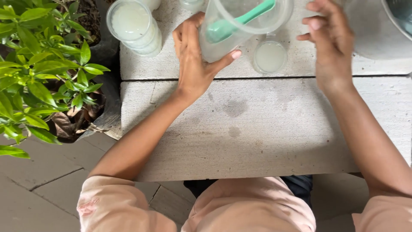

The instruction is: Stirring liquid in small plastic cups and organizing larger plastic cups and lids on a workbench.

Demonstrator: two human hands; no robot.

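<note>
While the left hand (pixel 194 60) clamps the clear plastic cup (pixel 240 25), tilted, with a green spoon (pixel 231 23) inside, the right hand (pixel 330 38) hovers beside it, fingers apart. Below lies a rough, stained whitewashed plank table (pixel 257 137); a milky glass (pixel 269 56) stands close, a lidded tub (pixel 134 26) and a leafy plant (pixel 38 73) leftward over grey paving.

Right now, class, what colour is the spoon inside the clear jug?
Mint green; the spoon shows best in the head view.
</note>
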